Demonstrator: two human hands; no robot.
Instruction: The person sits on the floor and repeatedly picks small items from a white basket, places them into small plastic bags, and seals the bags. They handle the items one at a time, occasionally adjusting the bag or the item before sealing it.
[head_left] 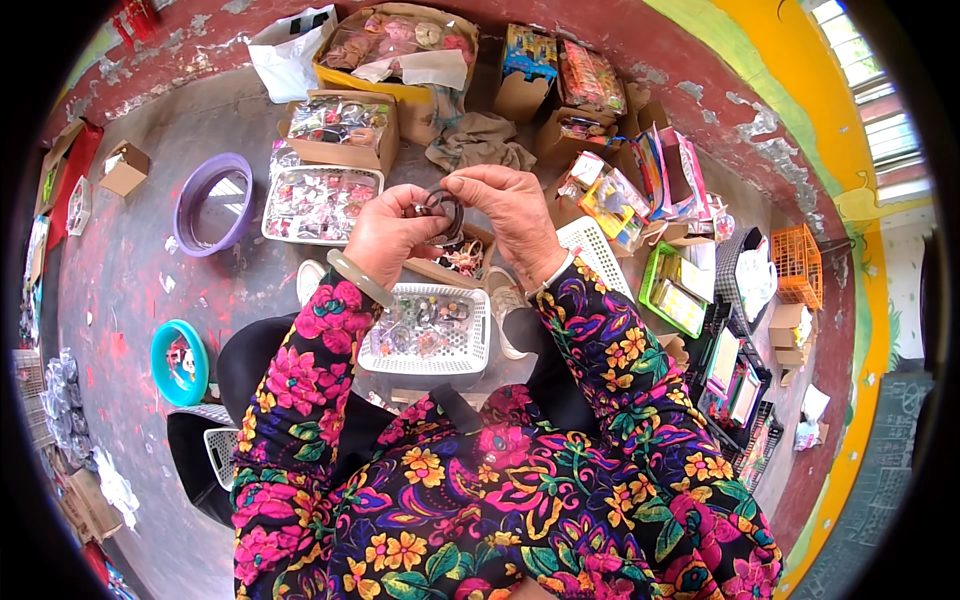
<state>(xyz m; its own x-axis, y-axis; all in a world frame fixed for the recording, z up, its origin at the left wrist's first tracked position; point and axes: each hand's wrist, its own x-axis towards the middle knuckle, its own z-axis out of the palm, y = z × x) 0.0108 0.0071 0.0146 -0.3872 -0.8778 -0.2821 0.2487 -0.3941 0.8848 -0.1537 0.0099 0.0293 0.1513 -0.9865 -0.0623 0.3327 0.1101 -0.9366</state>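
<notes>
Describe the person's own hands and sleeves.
The long sleeves are black, printed with pink and yellow-orange flowers, green leaves and purple swirls. The left hand is ungloved, with a smooth, pale, rounded bangle. The right hand is ungloved too; a thin pale band edges its wrist.

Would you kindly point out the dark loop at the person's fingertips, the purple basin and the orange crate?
Dark loop (459,213): head view, on the right side of its band.
Purple basin (184,212): head view, on the left of its rim.
Orange crate (797,264): head view, on its openwork side.
</notes>
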